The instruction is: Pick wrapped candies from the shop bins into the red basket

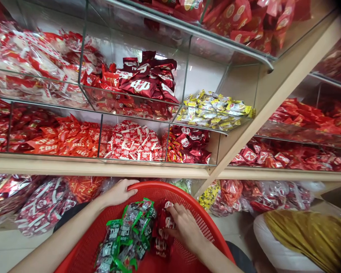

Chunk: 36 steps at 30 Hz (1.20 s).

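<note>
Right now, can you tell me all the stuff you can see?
basket: one, red, bottom centre
green sweets: a pile, green and silvery, inside the basket
dark red sweets: a few, inside the basket beside the green ones
shelf: one, pale wood with glass bins, across the middle
yellow sweets: a heap, yellow and white, upper right bin
maroon packets: a heap, dark red, upper middle bin
red-and-white sweets: a heap, lower middle bin
clear bags: several, full of red sweets, under the shelf
another person: one, mustard-yellow clothing, bottom right
left grip: one, curled over the basket's far rim
right grip: one, fingers on the dark red sweets
</note>
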Each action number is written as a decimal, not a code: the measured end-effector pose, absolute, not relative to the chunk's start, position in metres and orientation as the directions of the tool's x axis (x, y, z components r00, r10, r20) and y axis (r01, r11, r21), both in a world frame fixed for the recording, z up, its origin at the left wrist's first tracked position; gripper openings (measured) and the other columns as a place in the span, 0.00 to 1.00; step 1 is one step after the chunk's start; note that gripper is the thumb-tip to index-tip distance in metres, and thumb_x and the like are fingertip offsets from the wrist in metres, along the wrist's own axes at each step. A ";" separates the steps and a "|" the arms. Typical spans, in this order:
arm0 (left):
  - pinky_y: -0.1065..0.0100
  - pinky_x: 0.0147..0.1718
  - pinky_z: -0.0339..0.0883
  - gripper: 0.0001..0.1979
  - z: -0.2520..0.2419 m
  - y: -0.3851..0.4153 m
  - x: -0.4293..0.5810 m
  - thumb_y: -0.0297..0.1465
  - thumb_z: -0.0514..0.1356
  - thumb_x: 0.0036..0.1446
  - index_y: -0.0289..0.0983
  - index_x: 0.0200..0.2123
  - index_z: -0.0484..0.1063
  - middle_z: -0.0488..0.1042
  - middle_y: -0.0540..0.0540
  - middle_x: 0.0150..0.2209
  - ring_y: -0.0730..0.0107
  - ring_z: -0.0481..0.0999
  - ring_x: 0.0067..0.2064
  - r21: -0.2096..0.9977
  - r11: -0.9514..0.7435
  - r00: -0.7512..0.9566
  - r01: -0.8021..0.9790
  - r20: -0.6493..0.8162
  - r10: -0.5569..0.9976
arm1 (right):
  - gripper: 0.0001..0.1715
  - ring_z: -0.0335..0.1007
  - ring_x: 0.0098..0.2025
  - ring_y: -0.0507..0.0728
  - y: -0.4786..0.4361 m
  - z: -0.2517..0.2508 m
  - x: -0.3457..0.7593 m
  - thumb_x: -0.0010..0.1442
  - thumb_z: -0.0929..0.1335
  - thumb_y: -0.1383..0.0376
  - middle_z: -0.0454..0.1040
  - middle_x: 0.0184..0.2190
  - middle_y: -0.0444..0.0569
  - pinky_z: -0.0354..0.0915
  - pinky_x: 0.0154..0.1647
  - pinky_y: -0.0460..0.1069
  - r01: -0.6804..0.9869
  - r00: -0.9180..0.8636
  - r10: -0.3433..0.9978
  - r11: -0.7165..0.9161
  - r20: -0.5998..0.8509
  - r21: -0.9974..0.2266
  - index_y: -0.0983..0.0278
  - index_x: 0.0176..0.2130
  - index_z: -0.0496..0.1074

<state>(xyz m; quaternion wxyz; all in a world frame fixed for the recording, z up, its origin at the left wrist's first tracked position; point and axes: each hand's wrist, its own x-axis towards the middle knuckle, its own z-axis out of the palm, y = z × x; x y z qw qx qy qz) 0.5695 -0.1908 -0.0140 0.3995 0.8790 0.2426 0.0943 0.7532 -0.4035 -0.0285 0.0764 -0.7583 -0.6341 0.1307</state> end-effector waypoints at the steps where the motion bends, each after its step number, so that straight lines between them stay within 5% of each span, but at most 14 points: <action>1: 0.68 0.45 0.61 0.19 -0.014 -0.191 0.569 0.38 0.52 0.52 0.36 0.44 0.71 0.76 0.48 0.38 0.62 0.72 0.44 0.746 -0.561 0.861 0.359 -0.034 0.507 | 0.29 0.59 0.53 0.64 -0.403 -0.029 0.752 0.50 0.69 0.63 0.63 0.50 0.53 0.55 0.52 0.58 0.941 0.167 0.980 -0.191 -0.108 -0.279 0.59 0.51 0.61; 13: 0.66 0.47 0.61 0.21 -0.015 -0.190 0.566 0.38 0.52 0.52 0.35 0.46 0.70 0.75 0.46 0.43 0.60 0.72 0.45 0.744 -0.563 0.852 0.358 -0.014 0.523 | 0.31 0.58 0.54 0.66 -0.399 -0.028 0.748 0.50 0.69 0.58 0.63 0.53 0.56 0.54 0.53 0.61 0.950 0.191 0.976 -0.211 -0.107 -0.231 0.61 0.52 0.60; 20: 0.67 0.47 0.60 0.16 -0.012 -0.191 0.565 0.37 0.51 0.53 0.37 0.41 0.72 0.76 0.48 0.39 0.61 0.72 0.45 0.735 -0.589 0.866 0.335 0.006 0.500 | 0.18 0.65 0.41 0.59 -0.380 0.033 0.780 0.58 0.62 0.53 0.68 0.37 0.51 0.62 0.41 0.53 0.971 0.134 0.933 -0.056 0.335 -0.233 0.63 0.42 0.64; 24: 0.68 0.46 0.61 0.16 -0.011 -0.190 0.562 0.35 0.51 0.53 0.37 0.42 0.72 0.76 0.48 0.40 0.62 0.72 0.43 0.732 -0.594 0.861 0.333 0.021 0.509 | 0.15 0.64 0.41 0.59 -0.356 0.081 0.828 0.60 0.59 0.56 0.68 0.36 0.52 0.60 0.41 0.52 0.968 0.240 0.808 -0.157 0.538 -0.197 0.63 0.40 0.63; 30: 0.67 0.47 0.61 0.18 -0.012 -0.188 0.557 0.34 0.52 0.54 0.39 0.47 0.70 0.75 0.49 0.45 0.62 0.72 0.45 0.741 -0.594 0.851 0.312 0.059 0.521 | 0.21 0.70 0.37 0.63 -0.316 0.105 0.867 0.58 0.59 0.51 0.71 0.35 0.57 0.61 0.35 0.53 0.820 0.570 0.727 -0.534 0.383 -0.206 0.66 0.41 0.61; 36: 0.67 0.48 0.60 0.19 -0.012 -0.186 0.550 0.35 0.52 0.54 0.42 0.50 0.69 0.72 0.50 0.49 0.62 0.71 0.47 0.738 -0.593 0.840 0.323 0.066 0.539 | 0.37 0.69 0.42 0.71 -0.285 0.108 0.865 0.53 0.61 0.47 0.71 0.39 0.67 0.62 0.37 0.57 0.716 0.697 0.682 -0.678 0.223 -0.164 0.73 0.49 0.56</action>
